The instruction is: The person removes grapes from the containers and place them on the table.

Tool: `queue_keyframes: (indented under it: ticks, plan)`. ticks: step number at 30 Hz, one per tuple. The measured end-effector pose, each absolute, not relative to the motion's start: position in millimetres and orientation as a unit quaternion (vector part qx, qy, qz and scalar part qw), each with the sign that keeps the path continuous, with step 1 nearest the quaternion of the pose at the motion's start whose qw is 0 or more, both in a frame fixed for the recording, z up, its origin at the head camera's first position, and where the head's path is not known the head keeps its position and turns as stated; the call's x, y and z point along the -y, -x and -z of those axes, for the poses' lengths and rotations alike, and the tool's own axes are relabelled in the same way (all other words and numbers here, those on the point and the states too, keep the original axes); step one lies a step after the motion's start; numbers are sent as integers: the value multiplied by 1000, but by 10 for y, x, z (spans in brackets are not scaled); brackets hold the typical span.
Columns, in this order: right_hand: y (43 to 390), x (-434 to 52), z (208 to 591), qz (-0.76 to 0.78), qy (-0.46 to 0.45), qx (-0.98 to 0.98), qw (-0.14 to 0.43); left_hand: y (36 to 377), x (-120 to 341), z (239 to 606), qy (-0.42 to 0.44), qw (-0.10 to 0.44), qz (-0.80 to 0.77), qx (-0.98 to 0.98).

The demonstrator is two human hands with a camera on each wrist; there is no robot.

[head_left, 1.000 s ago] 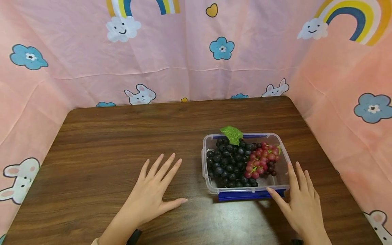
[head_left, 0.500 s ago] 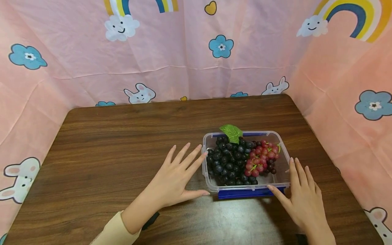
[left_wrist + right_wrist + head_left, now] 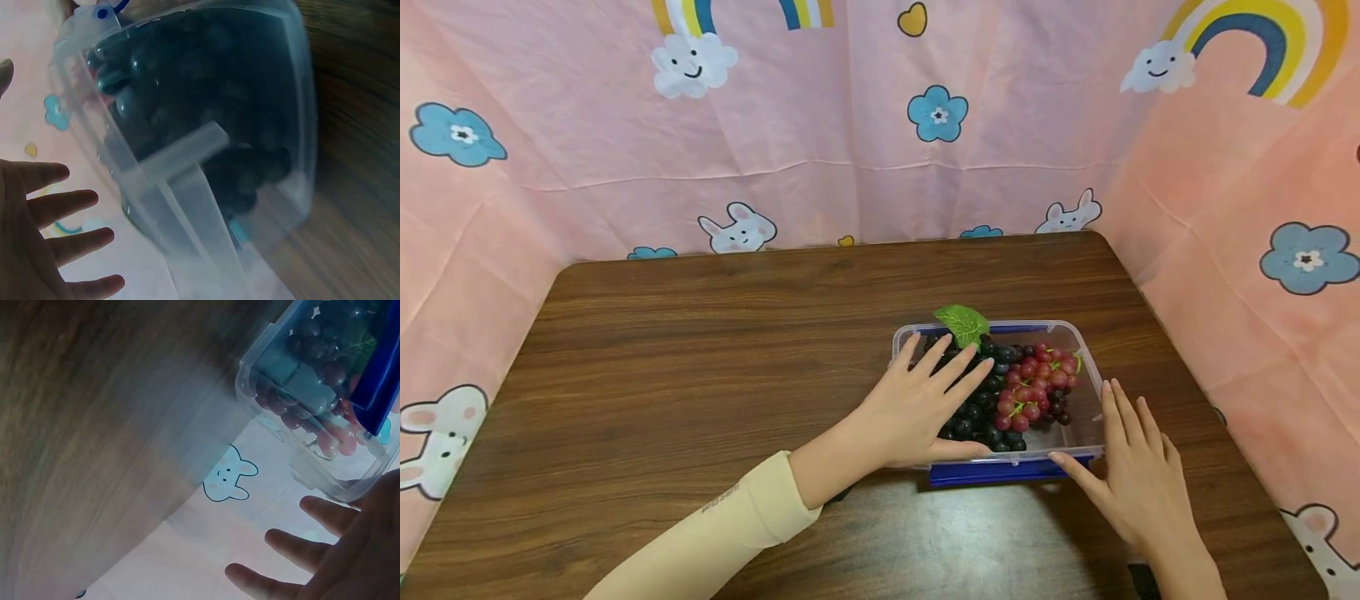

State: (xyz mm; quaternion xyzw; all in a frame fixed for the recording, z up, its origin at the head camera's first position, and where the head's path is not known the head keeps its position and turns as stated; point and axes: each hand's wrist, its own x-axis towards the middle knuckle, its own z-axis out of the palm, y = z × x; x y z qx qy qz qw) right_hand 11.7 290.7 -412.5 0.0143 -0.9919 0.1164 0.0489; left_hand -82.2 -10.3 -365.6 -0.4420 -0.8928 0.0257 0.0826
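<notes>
A clear plastic food container (image 3: 1086,417) with blue side latches stands on the right half of the table. Bunches of black grapes (image 3: 974,412) fill its left part, and a bunch of red grapes (image 3: 1033,385) lies to their right. One green leaf (image 3: 962,323) rises over the back rim. Fingers spread, my left hand (image 3: 917,412) is over the container's left side and the black grapes; in the left wrist view, the hand (image 3: 44,237) appears above the rim, apart from the grapes. At the front right corner is my right hand (image 3: 1138,479), fingers straight along the wall, thumb by the front rim.
The brown wood-grain table (image 3: 715,333) extends to the left of the container. A pink printed cloth (image 3: 820,100) hangs around its back and sides. Both wrists carry dark straps, partly visible.
My left hand has moved right, from the bare table to over the black grapes. My right hand stays at the container's right corner. The container has hardly moved.
</notes>
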Motion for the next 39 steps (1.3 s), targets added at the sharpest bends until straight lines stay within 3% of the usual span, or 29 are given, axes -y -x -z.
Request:
queue_keyframes:
  ticks: [8, 20, 29, 39]
  plan:
    - [-123, -2910, 4121, -121, -10, 992, 34, 887, -300, 3680, 461, 48, -68, 883]
    - [-124, -2905, 4124, -120, -11, 992, 44, 893, -687, 3670, 478, 79, -112, 868]
    - [-126, -2905, 4154, -119, -14, 991, 58, 887, -806, 3809, 452, 92, -146, 875]
    - [-120, -2901, 4160, -123, -11, 991, 56, 890, -915, 3859, 431, 58, -130, 891]
